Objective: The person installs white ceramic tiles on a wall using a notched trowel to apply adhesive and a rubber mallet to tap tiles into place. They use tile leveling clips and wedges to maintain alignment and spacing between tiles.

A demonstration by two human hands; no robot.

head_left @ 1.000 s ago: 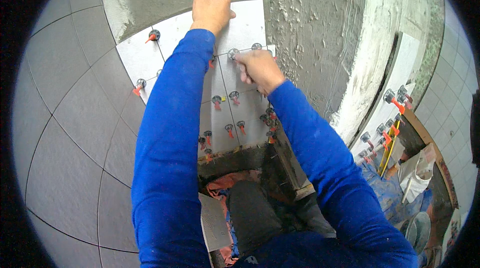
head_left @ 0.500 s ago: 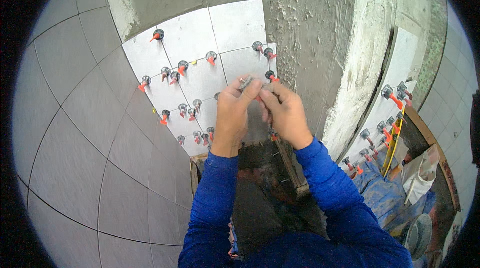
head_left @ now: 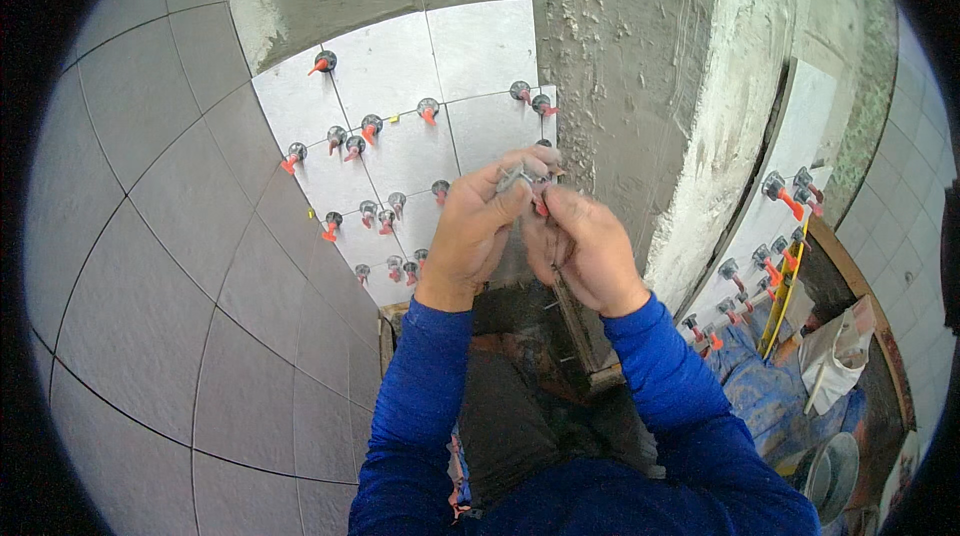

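Both hands meet in front of the light tiles [head_left: 487,46], fingers bent and pressed together. Between the fingertips of my left hand [head_left: 470,236] is a small grey piece [head_left: 514,177], blurred, that looks like part of a tile leveler. My right hand [head_left: 597,251] pinches a red bit [head_left: 540,204] right beside it, like the red handle of a leveler; the fingers hide most of both parts. Several tile levelers with dark round bases and red handles, such as one at the top left [head_left: 323,62] and one near the middle [head_left: 428,111], sit along the tile joints.
Rough grey mortar [head_left: 610,66] lies right of the tiles. Dark grey tiles [head_left: 150,236] cover the left. On the right stand a tiled strip with more levelers [head_left: 783,194], a yellow level [head_left: 785,296], a white bag [head_left: 838,356] and a bucket [head_left: 832,476]. A wooden piece [head_left: 575,326] lies below my hands.
My hands have come slightly lower and to the right, still together. More of the grey piece shows at my left fingertips. The view has shifted a little.
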